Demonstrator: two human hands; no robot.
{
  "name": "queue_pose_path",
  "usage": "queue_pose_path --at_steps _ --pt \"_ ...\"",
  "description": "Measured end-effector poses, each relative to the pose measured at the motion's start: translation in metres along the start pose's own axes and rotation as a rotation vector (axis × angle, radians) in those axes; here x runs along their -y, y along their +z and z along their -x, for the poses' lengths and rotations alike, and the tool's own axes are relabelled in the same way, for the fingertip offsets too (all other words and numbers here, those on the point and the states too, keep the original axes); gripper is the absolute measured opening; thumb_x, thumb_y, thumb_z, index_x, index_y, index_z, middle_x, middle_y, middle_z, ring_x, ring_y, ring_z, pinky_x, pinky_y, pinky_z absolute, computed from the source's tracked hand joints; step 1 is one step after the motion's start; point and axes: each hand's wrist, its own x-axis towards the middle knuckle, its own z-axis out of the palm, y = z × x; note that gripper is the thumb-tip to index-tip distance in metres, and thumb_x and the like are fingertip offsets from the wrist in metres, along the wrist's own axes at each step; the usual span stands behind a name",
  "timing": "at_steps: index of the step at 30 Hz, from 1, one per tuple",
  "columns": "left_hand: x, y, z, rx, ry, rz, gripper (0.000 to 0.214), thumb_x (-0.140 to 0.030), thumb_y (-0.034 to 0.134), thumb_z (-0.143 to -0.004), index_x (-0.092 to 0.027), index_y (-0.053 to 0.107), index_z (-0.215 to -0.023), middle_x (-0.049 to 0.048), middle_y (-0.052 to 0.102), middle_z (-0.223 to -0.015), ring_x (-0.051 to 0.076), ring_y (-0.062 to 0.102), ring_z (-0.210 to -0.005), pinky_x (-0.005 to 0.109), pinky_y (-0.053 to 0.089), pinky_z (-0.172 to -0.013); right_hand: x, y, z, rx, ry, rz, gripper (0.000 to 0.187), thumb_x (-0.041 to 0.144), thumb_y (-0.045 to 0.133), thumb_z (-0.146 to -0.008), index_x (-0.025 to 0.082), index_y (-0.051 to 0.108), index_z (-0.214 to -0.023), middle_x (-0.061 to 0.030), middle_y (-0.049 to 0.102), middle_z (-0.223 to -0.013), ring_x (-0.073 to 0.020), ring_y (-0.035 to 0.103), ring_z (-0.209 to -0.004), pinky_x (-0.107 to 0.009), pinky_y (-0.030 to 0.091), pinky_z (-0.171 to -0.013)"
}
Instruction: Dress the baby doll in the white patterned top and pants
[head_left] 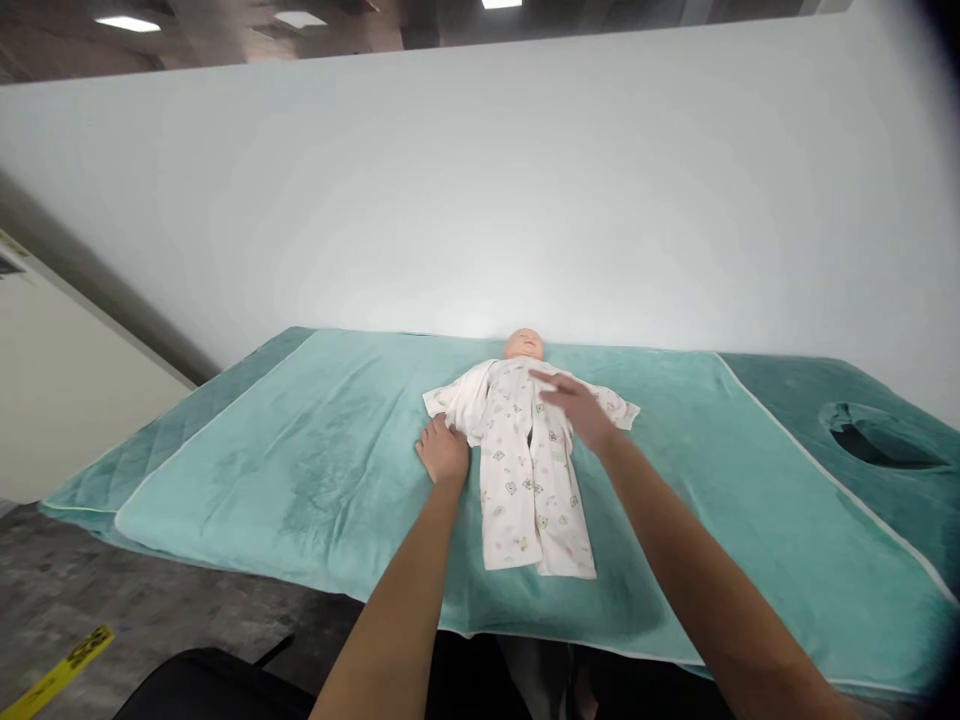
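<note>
A baby doll (523, 344) lies face up on the bed, its head toward the wall. White patterned baby pants (510, 490) are spread over the doll's front, the legs pointing at me. Under them a white baby top (471, 396) reaches out to both sides, its sleeves spread. My left hand (442, 450) rests by the top's left sleeve and lower edge, touching the cloth, fingers loosely apart. Over the upper right of the pants is my right hand (581, 405), its fingers stretched out and slightly blurred. Whether it touches the cloth I cannot tell.
A teal cover (300, 480) lies over the massage bed, which has a face hole (885, 437) at the right end. A white partition (480, 200) stands along the far side. To the left is a pale panel (67, 370); yellow tape (64, 670) marks the floor.
</note>
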Motion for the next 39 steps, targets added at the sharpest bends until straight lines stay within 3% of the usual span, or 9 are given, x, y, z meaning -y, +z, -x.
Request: queue_pose_path --at_steps 4,7,12,18,24,28,32,35,39 --pt "0.002 0.0 0.0 -0.011 -0.005 0.039 0.036 -0.02 0.041 -0.093 -0.016 0.056 -0.125 0.016 0.066 -0.119 0.033 0.057 -0.116 0.049 0.04 -0.095 -0.029 0.044 0.035 0.173 -0.265 0.47 0.01 0.027 0.055 -0.089 0.022 0.058 -0.081 -0.0067 0.058 -0.141 -0.0276 0.046 -0.138 -0.055 0.033 -0.114" --pt "0.002 -0.002 0.0 -0.02 -0.018 0.097 0.035 -0.021 0.039 -0.094 -0.017 0.056 -0.125 0.0151 0.066 -0.118 0.032 0.058 -0.116 0.048 0.041 -0.097 -0.059 0.051 0.073 0.069 -0.257 0.531 0.019 0.023 0.046 -0.094 0.022 0.061 -0.105 -0.0092 0.054 -0.145 -0.0245 0.043 -0.141 -0.053 0.033 -0.115" --pt "0.002 -0.012 0.001 -0.027 -0.052 0.227 0.032 -0.019 0.038 -0.094 -0.017 0.055 -0.122 0.0148 0.064 -0.12 0.029 0.06 -0.114 0.046 0.043 -0.097 -0.071 0.044 0.102 -0.272 -0.026 0.286 0.039 0.037 0.05 -0.095 0.02 0.052 -0.13 -0.0131 0.046 -0.151 -0.025 0.042 -0.14 -0.046 0.04 -0.111" --pt "-0.002 -0.025 0.007 -0.043 0.149 0.565 0.017 -0.019 0.043 -0.092 -0.021 0.057 -0.1 0.0079 0.062 -0.101 0.021 0.061 -0.095 0.036 0.049 -0.087 -0.078 0.036 0.088 -0.51 0.176 -0.204 0.035 0.049 0.054 -0.09 0.019 0.06 -0.108 -0.0106 0.065 -0.118 -0.0219 0.061 -0.108 -0.037 0.049 -0.094" --pt "-0.061 -0.051 0.004 -0.094 0.375 0.714 0.022 -0.02 0.037 -0.097 -0.022 0.057 -0.106 0.0073 0.059 -0.107 0.019 0.057 -0.102 0.034 0.047 -0.093 -0.098 0.03 0.083 -0.582 0.292 -0.528 0.03 0.048 0.067 -0.078 0.019 0.061 -0.086 0.0018 0.059 -0.074 -0.0134 0.054 -0.069 -0.027 0.045 -0.069" --pt "-0.095 -0.069 0.017 0.203 0.758 0.547 0.025 -0.014 0.039 -0.094 -0.022 0.06 -0.104 0.0076 0.061 -0.109 0.021 0.056 -0.106 0.036 0.046 -0.095 -0.099 0.031 0.083 -0.583 0.284 -0.562 0.028 0.044 0.067 -0.076 0.019 0.061 -0.085 0.0027 0.057 -0.071 -0.0119 0.051 -0.066 -0.026 0.044 -0.066" --pt "-0.09 -0.069 0.042 0.472 1.008 0.285 0.026 -0.008 0.044 -0.086 -0.021 0.063 -0.098 0.0077 0.063 -0.101 0.022 0.057 -0.099 0.036 0.047 -0.089 -0.103 0.029 0.083 -0.588 0.286 -0.606 0.031 0.045 0.068 -0.074 0.018 0.06 -0.086 0.0016 0.06 -0.072 -0.0116 0.052 -0.063 -0.026 0.044 -0.063" --pt "-0.078 -0.066 0.05 0.523 0.862 0.432 0.02 -0.016 0.045 -0.091 -0.021 0.063 -0.098 0.0068 0.065 -0.098 0.021 0.059 -0.096 0.034 0.048 -0.087 -0.104 0.028 0.084 -0.567 0.294 -0.614 0.032 0.046 0.069 -0.076 0.018 0.06 -0.087 0.0021 0.059 -0.072 -0.0108 0.05 -0.061 -0.025 0.041 -0.06" --pt "-0.078 -0.063 0.029 0.533 0.378 0.932 0.02 -0.036 0.048 -0.094 -0.021 0.061 -0.098 0.0014 0.061 -0.077 0.015 0.058 -0.071 0.028 0.049 -0.069 -0.088 0.025 0.072 -0.474 0.275 -0.392 0.03 0.048 0.064 -0.081 0.019 0.061 -0.089 0.004 0.053 -0.068 -0.0112 0.047 -0.06 -0.024 0.039 -0.059"
